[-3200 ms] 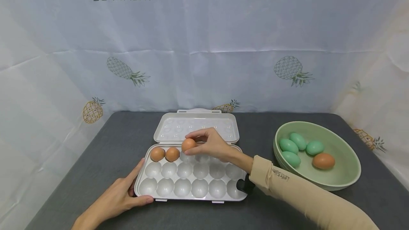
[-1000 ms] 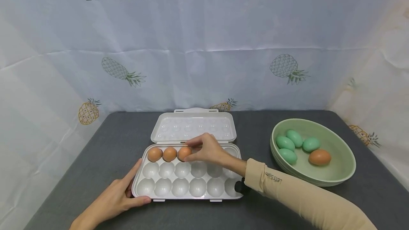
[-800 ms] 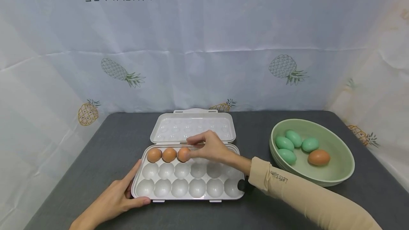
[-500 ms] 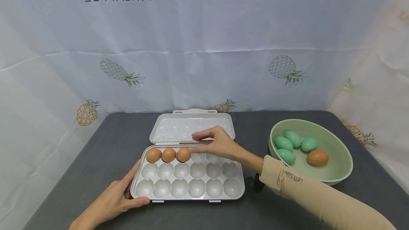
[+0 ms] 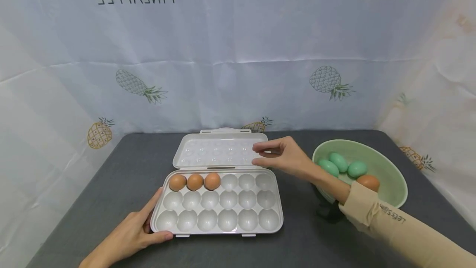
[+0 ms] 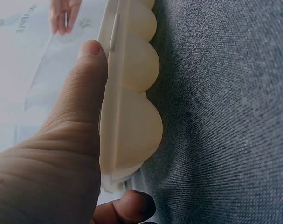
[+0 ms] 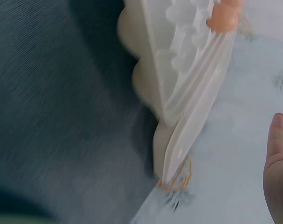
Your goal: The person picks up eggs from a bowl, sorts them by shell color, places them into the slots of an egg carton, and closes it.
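Observation:
The white plastic egg carton (image 5: pixel 218 210) lies with its lid folded back, and its cups stand in rows. Three brown eggs, the rightmost one (image 5: pixel 212 181) among them, fill the left part of the back row. My left hand (image 5: pixel 128 233) holds the carton's front left corner, thumb along the front edge and fingers at the left side. In the left wrist view, the thumb (image 6: pixel 83 88) lies against the rim. My right hand (image 5: pixel 286 156) hovers right of the lid (image 5: pixel 219 150), thumb and fingers apart with nothing between them.
To the right stands a pale green bowl (image 5: pixel 394 164) with several green eggs (image 5: pixel 357 169) and one brown egg (image 5: pixel 369 183), partly behind my right forearm. A dark grey cloth covers the table (image 5: pixel 111 177). Behind it hangs a white pineapple-print curtain (image 5: pixel 223 86).
My right hand set the third brown egg into the back row, let go, and moved right toward the bowl. My left hand stayed at the carton's corner.

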`<state>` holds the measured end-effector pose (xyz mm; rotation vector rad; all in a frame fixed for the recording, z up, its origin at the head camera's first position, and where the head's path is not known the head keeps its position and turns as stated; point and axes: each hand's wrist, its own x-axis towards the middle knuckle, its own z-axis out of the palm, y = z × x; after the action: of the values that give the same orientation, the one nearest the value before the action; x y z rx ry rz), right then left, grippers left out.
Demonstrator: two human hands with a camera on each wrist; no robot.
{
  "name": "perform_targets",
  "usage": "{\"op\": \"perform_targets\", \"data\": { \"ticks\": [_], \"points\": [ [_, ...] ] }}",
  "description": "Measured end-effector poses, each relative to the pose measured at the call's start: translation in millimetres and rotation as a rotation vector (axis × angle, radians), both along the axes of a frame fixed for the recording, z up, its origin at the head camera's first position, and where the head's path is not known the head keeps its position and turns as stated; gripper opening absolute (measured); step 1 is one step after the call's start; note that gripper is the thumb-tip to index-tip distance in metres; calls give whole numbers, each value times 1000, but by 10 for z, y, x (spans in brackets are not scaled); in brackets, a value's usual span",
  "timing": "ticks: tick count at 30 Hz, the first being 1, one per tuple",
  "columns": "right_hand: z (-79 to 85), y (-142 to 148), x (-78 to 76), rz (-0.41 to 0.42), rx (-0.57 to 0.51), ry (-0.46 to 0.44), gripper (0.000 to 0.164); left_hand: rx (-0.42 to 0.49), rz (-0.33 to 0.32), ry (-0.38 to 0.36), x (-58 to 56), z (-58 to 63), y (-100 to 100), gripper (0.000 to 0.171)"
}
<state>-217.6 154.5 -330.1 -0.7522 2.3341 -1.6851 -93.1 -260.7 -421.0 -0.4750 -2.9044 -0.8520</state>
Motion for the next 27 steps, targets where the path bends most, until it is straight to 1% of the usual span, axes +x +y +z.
{"op": "perform_targets", "data": {
  "ticks": [5,9,11,14,17,19,21,23,27],
  "points": [
    [59,365,55,-67,15,-14,47,3,0,-6,4,2,3,113],
    [65,664,102,-126,22,-25,47,4,-4,-8,1,8,7,112],
    [52,807,137,-157,54,-38,48,4,-3,-10,1,12,6,112],
    [16,997,185,-183,107,-33,47,0,-4,-7,4,12,0,113],
    [-12,1182,226,-184,114,8,42,2,-7,-10,4,12,-3,113],
    [-17,1311,240,-173,106,52,38,5,-8,-12,0,12,-3,113],
    [-14,1453,255,-160,108,76,36,5,-7,-11,-1,12,-2,113],
    [-16,1601,265,-147,111,82,35,3,-4,-10,-1,12,0,113],
    [-49,1889,293,-134,164,92,36,3,1,-24,-2,17,3,112]
  ]
}}
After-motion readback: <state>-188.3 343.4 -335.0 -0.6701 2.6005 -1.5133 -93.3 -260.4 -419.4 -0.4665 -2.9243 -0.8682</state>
